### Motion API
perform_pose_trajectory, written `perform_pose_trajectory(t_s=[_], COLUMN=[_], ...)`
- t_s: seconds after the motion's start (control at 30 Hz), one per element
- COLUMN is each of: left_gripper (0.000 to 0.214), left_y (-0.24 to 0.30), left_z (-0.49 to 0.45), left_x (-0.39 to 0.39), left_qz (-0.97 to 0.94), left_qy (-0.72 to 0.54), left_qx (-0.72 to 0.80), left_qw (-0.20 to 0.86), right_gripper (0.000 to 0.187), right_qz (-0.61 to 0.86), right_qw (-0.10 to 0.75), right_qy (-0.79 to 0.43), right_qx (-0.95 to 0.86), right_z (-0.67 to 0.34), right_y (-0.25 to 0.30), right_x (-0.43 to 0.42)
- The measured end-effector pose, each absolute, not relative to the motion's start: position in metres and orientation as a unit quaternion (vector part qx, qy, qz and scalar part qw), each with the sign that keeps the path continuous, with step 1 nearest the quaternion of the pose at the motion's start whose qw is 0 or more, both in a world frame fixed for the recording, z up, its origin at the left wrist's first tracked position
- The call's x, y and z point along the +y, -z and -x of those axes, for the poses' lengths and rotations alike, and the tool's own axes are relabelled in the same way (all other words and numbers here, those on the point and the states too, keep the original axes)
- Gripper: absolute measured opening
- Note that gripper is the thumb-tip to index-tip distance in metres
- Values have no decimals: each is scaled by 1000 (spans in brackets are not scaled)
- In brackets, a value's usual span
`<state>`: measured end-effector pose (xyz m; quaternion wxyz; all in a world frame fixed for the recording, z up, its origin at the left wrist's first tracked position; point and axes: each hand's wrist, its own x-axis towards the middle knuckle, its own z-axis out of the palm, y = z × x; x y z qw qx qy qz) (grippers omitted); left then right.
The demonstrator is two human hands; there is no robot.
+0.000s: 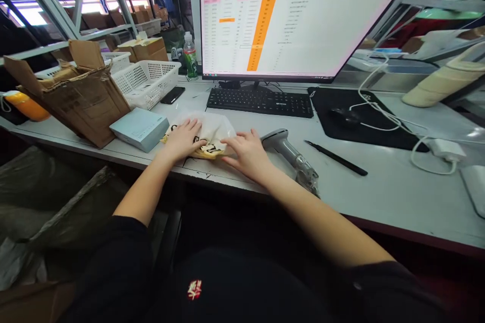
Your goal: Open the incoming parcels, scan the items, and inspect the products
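A whitish translucent plastic bag point(215, 126) with black markings and something yellowish at its lower side lies flat near the desk's front edge. My left hand point(184, 139) rests on the bag's left part, palm down with the fingers stretched out. At the bag's right edge is my right hand point(250, 154), its fingers apart and the fingertips touching the plastic. Beside that hand lies a grey barcode scanner point(286, 149). Left of the bag sits a pale blue box point(140, 128). What the bag contains is not clear.
Behind the bag are a black keyboard point(259, 101) and a large monitor point(295, 25). An opened cardboard box point(83, 103), white basket point(146, 81), phone point(173, 95) and bottle point(190, 55) stand leftward. Rightward lie a black pen point(337, 158), mouse point(344, 116) and cables.
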<state>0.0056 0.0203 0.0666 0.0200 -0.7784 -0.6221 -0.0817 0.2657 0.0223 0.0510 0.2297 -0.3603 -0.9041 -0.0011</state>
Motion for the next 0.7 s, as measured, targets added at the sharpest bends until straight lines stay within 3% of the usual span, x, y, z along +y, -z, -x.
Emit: perform_pose_trajectory(t_s=[0.1,0.33,0.4,0.5,0.57,0.63,0.7], left_gripper=[76,54,49,60,50,29,27], left_y=[-55,-64,-74,-86,-90,-92,-96], left_z=[2,44,25,-17,-38,-48,-49], left_x=[30,24,8,-20,-31,-33,-30], left_qz=[773,757,769,832,839,800,728], left_qy=[74,221,314,372,399,471,570], left_qx=[-630,-610,-553,-407,-368,-372,-380], left_qw=[0,-74,-69,-66,-35,-14,-32], right_gripper=[21,29,24,21,20,34,71], right_qz=[381,348,334,321,320,324,341], right_qw=[239,458,468,468,480,492,488], right_qy=[28,-6,-12,-6,-9,-30,-81], right_qx=[-893,-818,-818,-823,-817,-807,-799], right_z=[-270,-297,-292,-284,-281,-280,-280], right_y=[-60,-78,-77,-76,-75,-72,-67], right_x=[33,37,32,25,22,24,30])
